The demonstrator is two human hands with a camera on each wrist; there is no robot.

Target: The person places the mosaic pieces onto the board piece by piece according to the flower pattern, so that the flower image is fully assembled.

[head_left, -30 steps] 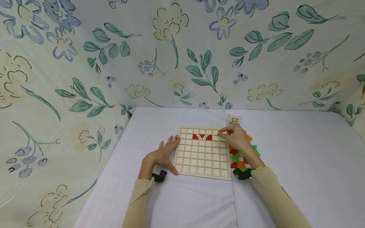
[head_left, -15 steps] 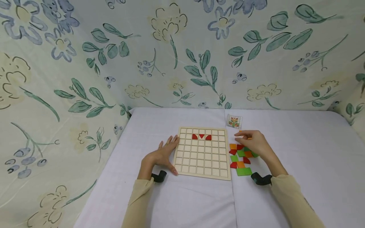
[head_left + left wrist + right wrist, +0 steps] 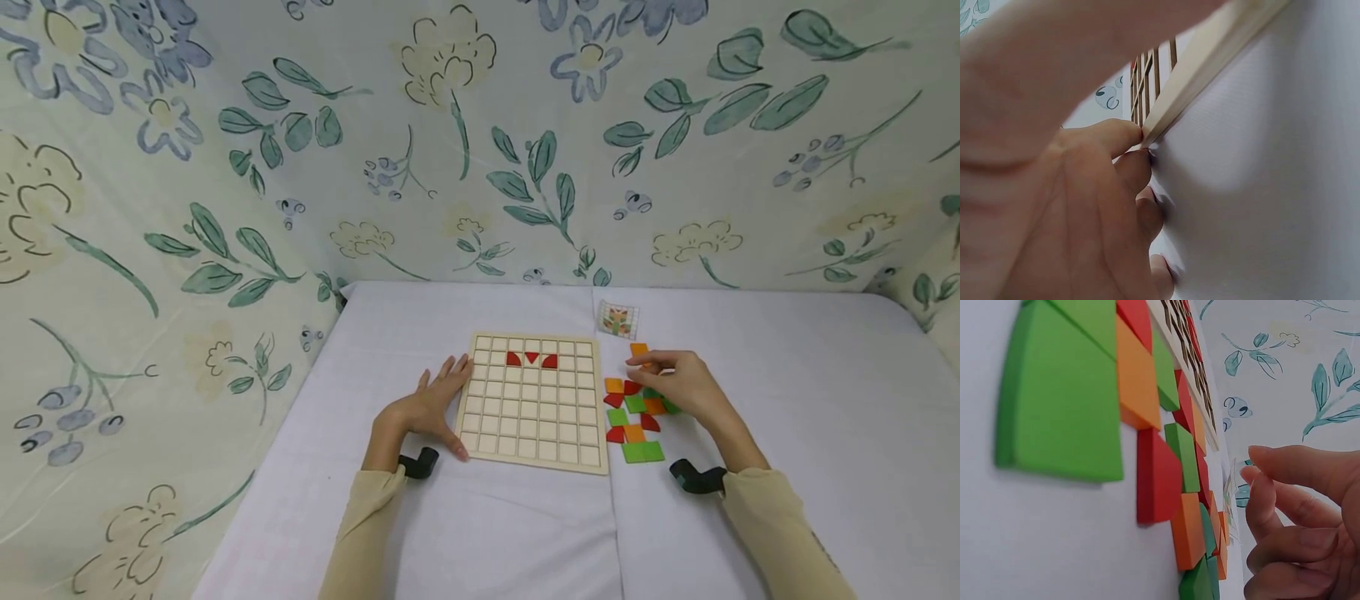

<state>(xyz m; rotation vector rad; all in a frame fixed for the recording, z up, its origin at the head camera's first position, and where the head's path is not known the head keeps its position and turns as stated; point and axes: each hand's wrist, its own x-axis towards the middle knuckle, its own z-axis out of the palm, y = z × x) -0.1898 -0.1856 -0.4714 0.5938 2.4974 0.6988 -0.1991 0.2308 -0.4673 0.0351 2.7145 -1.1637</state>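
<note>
Spread along the left side of the wooden grid board, my left hand touches its edge, thumb near the front corner. In the left wrist view, its fingertips meet the board's wooden frame. Two red quarter-round tiles and a red triangle tile lie in one row of the board. My right hand hovers over a scatter of flat coloured tiles right of the board. From the right wrist, its thumb and forefinger come close together, with no tile visible between them.
Green, orange and red tiles lie on the white cloth, some partly behind the right hand. A small card with a coloured tile pattern lies behind them. A floral cloth hangs at the back.
My right hand has moved from the board's upper right corner to the right, over the loose tiles. The left hand has stayed in place, and the red tiles on the board are unchanged.
</note>
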